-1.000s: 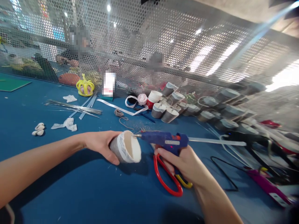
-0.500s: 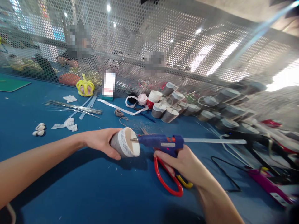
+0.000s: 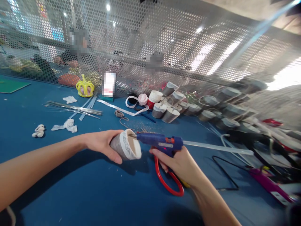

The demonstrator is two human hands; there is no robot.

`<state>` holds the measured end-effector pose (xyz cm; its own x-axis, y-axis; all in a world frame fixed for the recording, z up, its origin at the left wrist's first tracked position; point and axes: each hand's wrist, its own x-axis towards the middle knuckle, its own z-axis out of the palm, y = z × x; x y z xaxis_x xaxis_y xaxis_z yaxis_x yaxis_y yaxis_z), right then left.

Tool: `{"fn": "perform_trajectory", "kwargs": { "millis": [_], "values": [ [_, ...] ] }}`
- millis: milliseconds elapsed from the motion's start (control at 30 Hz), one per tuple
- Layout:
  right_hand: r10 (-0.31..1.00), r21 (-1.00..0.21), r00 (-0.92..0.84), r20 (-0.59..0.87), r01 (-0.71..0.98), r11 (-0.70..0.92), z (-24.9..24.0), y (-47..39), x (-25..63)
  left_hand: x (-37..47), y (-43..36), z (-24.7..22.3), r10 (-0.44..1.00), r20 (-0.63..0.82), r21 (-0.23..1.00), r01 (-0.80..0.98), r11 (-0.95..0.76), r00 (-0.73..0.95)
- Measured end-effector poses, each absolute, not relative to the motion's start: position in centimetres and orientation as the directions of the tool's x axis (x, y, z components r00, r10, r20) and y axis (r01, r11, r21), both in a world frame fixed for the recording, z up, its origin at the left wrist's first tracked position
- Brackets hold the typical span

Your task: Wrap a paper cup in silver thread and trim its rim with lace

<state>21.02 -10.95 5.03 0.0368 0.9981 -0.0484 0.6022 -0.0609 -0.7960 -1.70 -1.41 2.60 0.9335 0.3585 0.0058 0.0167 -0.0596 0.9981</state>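
Note:
My left hand (image 3: 107,146) is wrapped round a grey fabric-covered cup (image 3: 117,147) with white lace at its rim, tilted so its mouth faces right. A blue hot glue gun (image 3: 152,140) is gripped in my right hand (image 3: 177,160). The metal nozzle reaches in over the cup's rim; whether it touches the inner wall I cannot tell. A long clear glue stick (image 3: 218,147) sticks out of the gun's back, and a small red light glows on its side. Under my right hand lie scissors with a red handle (image 3: 162,179), partly hidden.
Several finished-looking grey cups (image 3: 170,115) are piled at the back right along a perforated metal screen (image 3: 131,40). Metal wires (image 3: 75,108), a lace bow (image 3: 69,125), white ribbon (image 3: 117,107) and a yellow crown-shaped piece (image 3: 85,88) lie left. A purple power strip (image 3: 268,185) sits right.
The glue gun has moved slightly left and up, its nozzle now further inside the cup's mouth. Its rear end and the glue stick have tipped downward. My left hand holds the cup almost unchanged.

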Motion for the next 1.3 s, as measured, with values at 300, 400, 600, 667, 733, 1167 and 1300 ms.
{"fn": "perform_trajectory", "kwargs": {
  "millis": [300,400,600,667,733,1167,1300],
  "values": [
    [0.994,-0.796,0.0,-0.113,0.598,-0.091,5.1,-11.0,22.1,-1.9,-1.2,2.8,0.361,-0.019,0.993,0.061,-0.106,0.932],
    [0.996,-0.803,0.024,-0.084,0.59,-0.082,5.2,-11.0,22.3,-1.9,-1.1,2.8,0.357,-0.022,0.99,0.069,-0.12,0.934],
    [0.992,-0.774,0.01,-0.124,0.625,-0.103,6.0,-11.1,22.2,-2.1,-1.1,3.0,0.455,0.016,0.962,0.11,-0.249,0.891],
    [0.991,-0.774,0.002,-0.134,0.624,-0.106,6.1,-11.1,22.1,-2.2,-1.0,2.9,0.516,0.052,0.943,0.129,-0.308,0.855],
    [0.99,-0.769,0.003,-0.144,0.629,-0.114,6.2,-11.1,22.1,-2.1,-0.9,2.8,0.557,0.106,0.911,0.143,-0.386,0.824],
    [0.993,-0.844,-0.042,-0.108,0.531,-0.069,5.4,-11.0,22.3,-1.8,-0.5,1.5,0.621,0.197,0.902,0.109,-0.419,0.758],
    [0.999,-0.938,0.018,0.029,0.345,0.021,4.8,-10.8,21.7,-1.8,-1.1,1.6,0.557,0.116,0.953,0.067,-0.296,0.823]
  ]
}}
